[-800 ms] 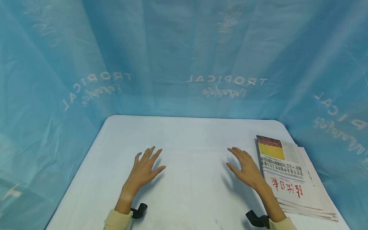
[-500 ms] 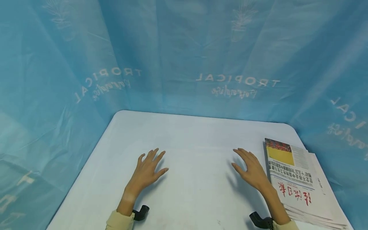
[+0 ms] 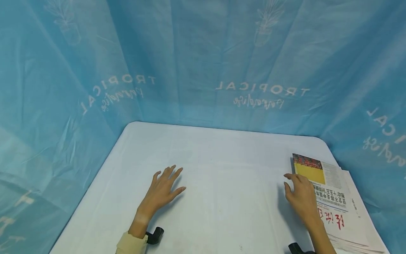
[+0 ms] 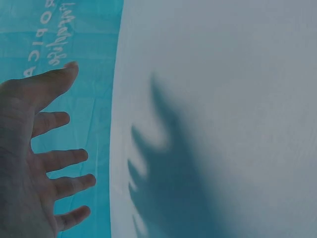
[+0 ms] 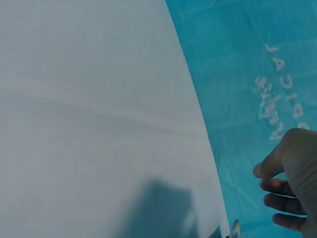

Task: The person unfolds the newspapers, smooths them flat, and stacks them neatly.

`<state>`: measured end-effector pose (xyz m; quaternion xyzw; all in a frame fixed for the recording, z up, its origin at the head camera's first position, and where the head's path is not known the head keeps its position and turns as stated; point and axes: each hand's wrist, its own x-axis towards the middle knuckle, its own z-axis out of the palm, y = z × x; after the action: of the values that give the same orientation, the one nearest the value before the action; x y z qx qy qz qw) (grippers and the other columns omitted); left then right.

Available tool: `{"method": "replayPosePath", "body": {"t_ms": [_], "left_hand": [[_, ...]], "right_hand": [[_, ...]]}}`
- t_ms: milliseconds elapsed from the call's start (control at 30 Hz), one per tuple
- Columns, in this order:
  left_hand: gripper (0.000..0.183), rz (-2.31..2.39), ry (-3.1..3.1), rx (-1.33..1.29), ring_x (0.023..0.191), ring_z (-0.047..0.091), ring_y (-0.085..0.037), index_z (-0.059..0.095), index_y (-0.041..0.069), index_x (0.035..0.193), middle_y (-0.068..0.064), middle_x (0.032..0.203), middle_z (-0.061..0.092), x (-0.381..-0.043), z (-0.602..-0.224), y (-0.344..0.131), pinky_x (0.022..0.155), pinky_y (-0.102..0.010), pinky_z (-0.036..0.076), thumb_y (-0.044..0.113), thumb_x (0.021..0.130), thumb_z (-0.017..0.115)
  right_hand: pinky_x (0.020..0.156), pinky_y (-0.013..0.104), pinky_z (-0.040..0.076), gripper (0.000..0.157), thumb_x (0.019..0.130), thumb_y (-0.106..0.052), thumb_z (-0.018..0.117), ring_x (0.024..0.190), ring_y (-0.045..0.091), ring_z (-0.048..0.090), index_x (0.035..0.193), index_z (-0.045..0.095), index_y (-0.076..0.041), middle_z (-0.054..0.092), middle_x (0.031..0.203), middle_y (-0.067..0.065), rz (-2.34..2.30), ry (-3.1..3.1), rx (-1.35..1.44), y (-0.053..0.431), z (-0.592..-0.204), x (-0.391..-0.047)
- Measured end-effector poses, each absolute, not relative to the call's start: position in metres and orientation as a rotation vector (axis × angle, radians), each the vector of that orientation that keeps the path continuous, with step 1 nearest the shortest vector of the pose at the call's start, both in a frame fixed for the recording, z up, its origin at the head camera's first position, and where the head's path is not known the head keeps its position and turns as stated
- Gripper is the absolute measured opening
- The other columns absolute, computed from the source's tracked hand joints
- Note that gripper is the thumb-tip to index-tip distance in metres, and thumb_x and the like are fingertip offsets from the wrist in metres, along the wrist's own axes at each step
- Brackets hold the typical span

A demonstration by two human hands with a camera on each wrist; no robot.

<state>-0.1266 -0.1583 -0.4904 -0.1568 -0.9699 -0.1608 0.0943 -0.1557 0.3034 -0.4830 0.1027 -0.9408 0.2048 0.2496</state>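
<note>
My left hand (image 3: 161, 191) hovers over the left half of the white table (image 3: 222, 151), fingers spread and nothing in it. In the left wrist view the same hand (image 4: 34, 153) shows its palm side, and its shadow falls on the tabletop. On the right, my right hand (image 3: 300, 197) overlaps the left edge of a stack of folded newspapers (image 3: 333, 176) in the head view. Its fingers are loosely bent and hold nothing. The top newspaper has a yellow and red picture and red lettering, partly covered by the hand. The right wrist view shows the hand (image 5: 292, 178) with relaxed fingers.
Blue curtains (image 3: 196, 63) printed with pale lettering enclose the table at the back and both sides. A black wrist-camera mount (image 3: 155, 235) sits at the left wrist, another mount (image 3: 298, 248) at the right wrist.
The right hand has moved right, from beside the newspapers to over their left edge, and its fingers have bent more. The left hand stays in place. The head view has shifted slightly.
</note>
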Motion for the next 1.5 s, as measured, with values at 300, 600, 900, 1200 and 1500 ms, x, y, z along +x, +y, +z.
{"method": "replayPosePath", "body": {"t_ms": [300,600,900,1200,1500], "left_hand": [[0.064,-0.481,-2.864,-0.529,0.133,0.046,-0.04,0.049,0.012,0.143,-0.018,0.145,0.049,-0.132,-0.499,-0.149,0.104,-0.059,0.033,0.045,0.091,0.065],[0.058,-0.602,-2.861,-0.593,0.133,0.046,-0.038,0.052,0.012,0.141,-0.016,0.144,0.05,-0.143,-0.503,-0.128,0.103,-0.058,0.036,0.041,0.092,0.064],[0.056,-0.616,-2.896,-0.717,0.133,0.047,-0.036,0.054,0.012,0.14,-0.015,0.144,0.05,-0.151,-0.51,-0.096,0.102,-0.055,0.038,0.043,0.094,0.062],[0.053,-0.685,-2.922,-0.739,0.134,0.047,-0.03,0.055,0.013,0.139,-0.012,0.145,0.05,-0.156,-0.517,-0.079,0.102,-0.052,0.039,0.045,0.096,0.057],[0.046,-0.935,-2.832,-0.771,0.127,0.055,-0.025,0.06,0.012,0.133,-0.007,0.136,0.058,-0.167,-0.517,-0.053,0.096,-0.05,0.044,0.041,0.098,0.057]], "right_hand": [[0.059,0.044,0.042,0.039,0.083,-0.026,0.075,0.068,0.031,0.055,0.098,0.058,0.005,0.058,0.083,0.021,0.413,-2.888,-0.019,0.327,-0.494,-0.144],[0.052,0.052,0.043,0.059,0.092,-0.035,0.058,0.073,0.049,0.058,0.115,0.044,0.017,0.054,0.09,0.04,0.297,-3.139,-0.335,0.342,-0.492,-0.145],[0.041,0.039,0.037,0.049,0.094,-0.029,0.048,0.048,0.027,0.048,0.111,0.047,0.017,0.052,0.062,0.021,0.199,-3.191,-0.209,0.352,-0.495,-0.14],[0.041,0.034,0.033,0.045,0.088,-0.021,0.051,0.046,0.022,0.044,0.115,0.05,0.015,0.046,0.055,0.008,0.218,-3.188,-0.156,0.355,-0.493,-0.139],[0.043,0.032,0.032,0.039,0.088,-0.021,0.054,0.049,0.019,0.046,0.112,0.058,0.009,0.051,0.059,0.004,0.422,-3.123,-0.137,0.342,-0.493,-0.136]]}}
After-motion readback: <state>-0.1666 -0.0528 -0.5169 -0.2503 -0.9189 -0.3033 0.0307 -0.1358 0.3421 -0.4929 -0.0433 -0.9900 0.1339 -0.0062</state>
